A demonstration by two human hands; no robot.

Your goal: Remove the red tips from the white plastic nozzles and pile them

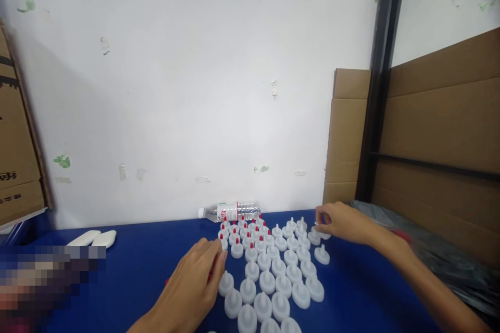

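Observation:
Rows of several white plastic caps [273, 276] stand on a blue table [136, 265]; those at the far left carry small red tips [244, 231]. My left hand [195, 281] is curled at the left edge of the rows, fingertips pinched by a red-tipped cap [223, 242], with something red partly hidden under the fingers. My right hand [339, 221] reaches to the far right corner of the rows, its fingers pinching a white cap [321, 229].
A clear water bottle [230, 212] lies on its side against the white wall. Two white oblong pieces [94, 238] lie at the left. Cardboard boxes [346, 135] and a black bag [441, 255] stand at the right, more cardboard at the left.

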